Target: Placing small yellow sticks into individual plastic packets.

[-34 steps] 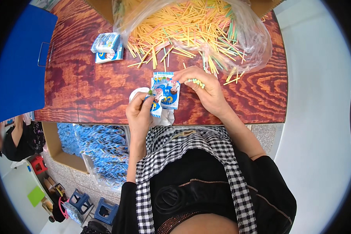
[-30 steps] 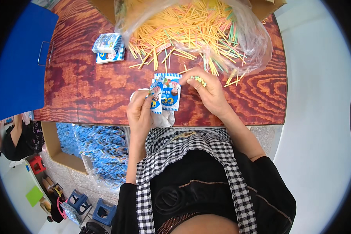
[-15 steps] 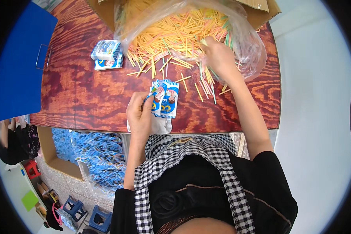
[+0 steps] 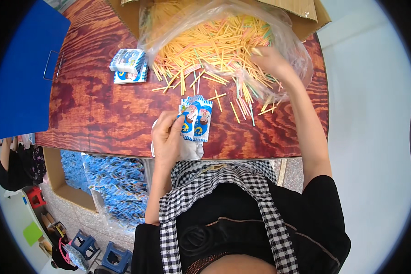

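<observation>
Near the table's front edge, my left hand [image 4: 167,133] is closed on a small blue-and-white printed packet [image 4: 190,119]. A second packet of the same kind [image 4: 203,119] lies flat beside it, and a crumpled white cloth or tissue [image 4: 192,150] shows under the hand. My right hand [image 4: 276,63] reaches over the right side of a heap of thin pastel sticks [image 4: 210,43], mostly yellow with some pink and green. Its fingers are drawn together, with something pale yellow at the tips that I cannot make out. The heap spills from a clear plastic bag [image 4: 301,61].
A cardboard box [image 4: 301,11] stands at the far edge behind the bag. Two stacked packets [image 4: 129,66] sit at the left, and loose sticks [image 4: 235,112] lie mid-table. A blue panel [image 4: 25,68] borders the left; below is a box of blue packets [image 4: 118,182].
My right hand has shifted right and slightly up over the sticks. My left hand stays closed on the packet, its fingers now lower on it. The whole view has shifted a little.
</observation>
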`<state>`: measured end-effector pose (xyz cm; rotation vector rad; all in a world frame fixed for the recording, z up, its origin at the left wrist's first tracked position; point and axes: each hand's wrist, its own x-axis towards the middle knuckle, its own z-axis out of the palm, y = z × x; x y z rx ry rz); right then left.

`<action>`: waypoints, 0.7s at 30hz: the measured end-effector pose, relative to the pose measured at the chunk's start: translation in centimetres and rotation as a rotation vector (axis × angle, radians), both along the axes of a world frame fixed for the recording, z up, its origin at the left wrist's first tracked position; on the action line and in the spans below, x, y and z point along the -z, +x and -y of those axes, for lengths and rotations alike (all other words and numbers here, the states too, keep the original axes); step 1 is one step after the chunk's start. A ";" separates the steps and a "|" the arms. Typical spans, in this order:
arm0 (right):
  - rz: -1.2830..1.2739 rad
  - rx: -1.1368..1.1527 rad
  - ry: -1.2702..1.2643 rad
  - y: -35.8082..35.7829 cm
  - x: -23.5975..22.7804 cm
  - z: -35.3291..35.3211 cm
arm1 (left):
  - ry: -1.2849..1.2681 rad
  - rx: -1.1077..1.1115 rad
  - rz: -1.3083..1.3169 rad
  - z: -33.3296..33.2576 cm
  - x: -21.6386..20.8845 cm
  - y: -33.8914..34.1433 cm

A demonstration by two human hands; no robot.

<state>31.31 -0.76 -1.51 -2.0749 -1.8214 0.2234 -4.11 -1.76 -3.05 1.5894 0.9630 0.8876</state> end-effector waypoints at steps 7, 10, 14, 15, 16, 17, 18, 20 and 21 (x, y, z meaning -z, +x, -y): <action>-1.476 0.192 -0.338 -0.2 -3.4 3.4 | -0.294 0.045 0.271 -1.9 -2.8 3.4; -1.510 0.204 -0.251 -2.7 -3.4 3.9 | -0.275 0.130 0.313 -3.6 -3.8 6.6; -1.560 0.061 -0.333 -2.7 -2.9 4.0 | -0.389 0.252 0.386 -5.9 -3.2 9.9; -1.540 0.109 -0.305 -3.0 -2.9 4.0 | -0.447 0.255 0.433 -6.4 -2.8 10.4; -1.544 0.110 -0.298 -3.1 -3.0 4.1 | -0.505 0.256 0.479 -6.8 -2.4 10.7; -1.518 0.092 -0.308 -3.0 -3.0 4.2 | -0.514 0.266 0.480 -6.9 -2.5 10.9; -1.492 0.073 -0.319 -3.0 -3.0 4.3 | -0.515 0.272 0.474 -7.1 -2.5 11.1; -1.504 0.015 -0.300 -3.3 -2.6 4.1 | -0.404 0.280 0.343 -7.5 -2.2 11.6; -1.449 0.024 -0.286 -3.5 -2.4 4.1 | -0.390 0.309 0.328 -7.6 -2.0 11.9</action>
